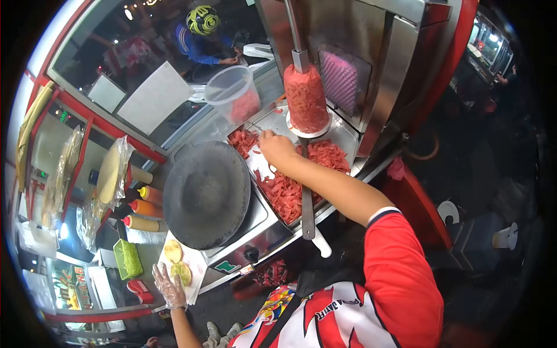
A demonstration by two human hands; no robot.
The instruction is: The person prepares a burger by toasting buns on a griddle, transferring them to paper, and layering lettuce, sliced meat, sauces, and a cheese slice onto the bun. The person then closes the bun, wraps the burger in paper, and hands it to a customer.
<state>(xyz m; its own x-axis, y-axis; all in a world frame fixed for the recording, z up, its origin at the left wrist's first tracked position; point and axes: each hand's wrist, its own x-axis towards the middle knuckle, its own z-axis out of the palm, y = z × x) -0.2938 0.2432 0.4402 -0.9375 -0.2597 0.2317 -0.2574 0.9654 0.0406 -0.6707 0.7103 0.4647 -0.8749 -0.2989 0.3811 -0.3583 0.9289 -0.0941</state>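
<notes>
Meat strips (283, 198) lie ragged near right-hand fingers (267, 135).

The right forearm (339, 188) hides part of the long blade (307, 214). The spit rod (294, 26) is cut off above. What the right fingers (266, 136) touch is unclear.

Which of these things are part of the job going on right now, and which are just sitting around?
Seemingly part of it:
- right hand, at the shaved meat
- gloved left hand, beside the round bun pieces

Sitting around, untouched:
- sauce bottles
- black griddle
- clear plastic tub
- wrapped flatbreads
</notes>
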